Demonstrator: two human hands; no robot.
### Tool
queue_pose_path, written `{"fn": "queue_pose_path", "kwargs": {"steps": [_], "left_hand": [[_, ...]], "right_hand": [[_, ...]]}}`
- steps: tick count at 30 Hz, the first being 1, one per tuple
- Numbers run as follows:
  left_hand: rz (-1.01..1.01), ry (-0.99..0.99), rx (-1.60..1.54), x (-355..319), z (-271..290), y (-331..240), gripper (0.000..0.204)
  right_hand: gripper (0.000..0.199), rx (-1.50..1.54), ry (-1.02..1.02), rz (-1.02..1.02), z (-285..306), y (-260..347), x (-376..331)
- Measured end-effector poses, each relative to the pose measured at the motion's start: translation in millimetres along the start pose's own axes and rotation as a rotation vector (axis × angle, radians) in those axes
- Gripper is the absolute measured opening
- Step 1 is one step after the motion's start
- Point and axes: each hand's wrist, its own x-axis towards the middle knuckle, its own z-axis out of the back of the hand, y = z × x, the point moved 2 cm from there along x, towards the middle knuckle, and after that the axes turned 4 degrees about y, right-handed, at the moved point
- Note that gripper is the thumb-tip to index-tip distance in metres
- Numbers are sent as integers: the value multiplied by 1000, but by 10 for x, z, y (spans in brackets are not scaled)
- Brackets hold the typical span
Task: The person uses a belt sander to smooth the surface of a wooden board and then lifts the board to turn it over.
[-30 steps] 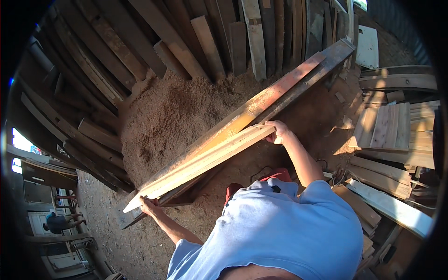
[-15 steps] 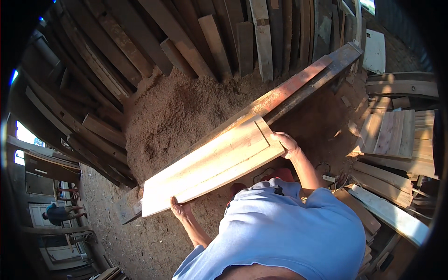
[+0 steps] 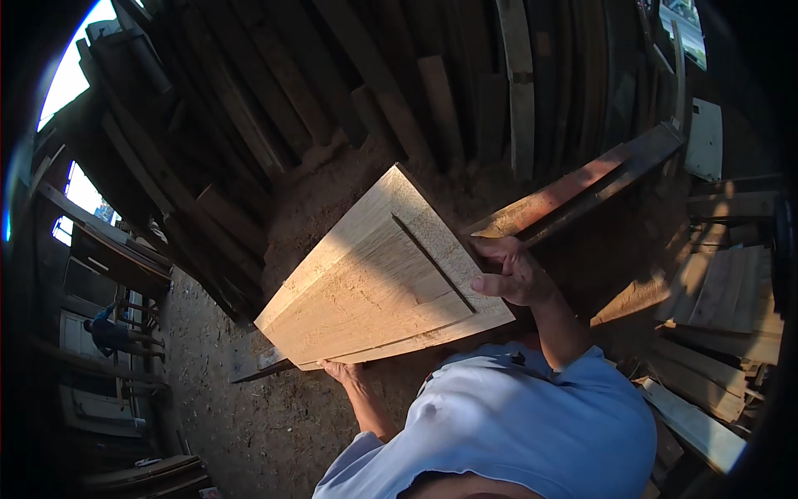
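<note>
A pale wooden panel (image 3: 366, 283) with a dark groove near its right end and another along its near side is held up in front of me, above a long workbench beam (image 3: 582, 179). My right hand (image 3: 514, 273) grips the panel's right end, thumb on the upper face and the other fingers at the edge. At the near left edge, my left hand (image 3: 342, 373) is closed on the panel, its fingers partly hidden. Sawdust lies on the panel's face, and shade covers part of its right half.
Many dark boards (image 3: 366, 75) lean along the back, with a shaded sawdust heap (image 3: 307, 187) at their feet. Stacked planks (image 3: 723, 287) and a white board (image 3: 694, 424) lie to the right. A person (image 3: 120, 334) stands far left, near white door panels (image 3: 100, 407).
The panel's right end has been raised and tilted up off the bench beam. My right hand rose with it, thumb now on the face. The view has shifted and darkened.
</note>
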Motion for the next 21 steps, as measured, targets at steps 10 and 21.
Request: {"fn": "queue_pose_path", "kwargs": {"steps": [10, 21], "left_hand": [[-48, -44, 2112, -154, -653, 46, 54], [-66, 61, 2488, -170, -636, 196, 67]], "right_hand": [[60, -73, 160, 119, -181, 167, 130], [55, -435, 195, 192, -139, 145, 132]]}}
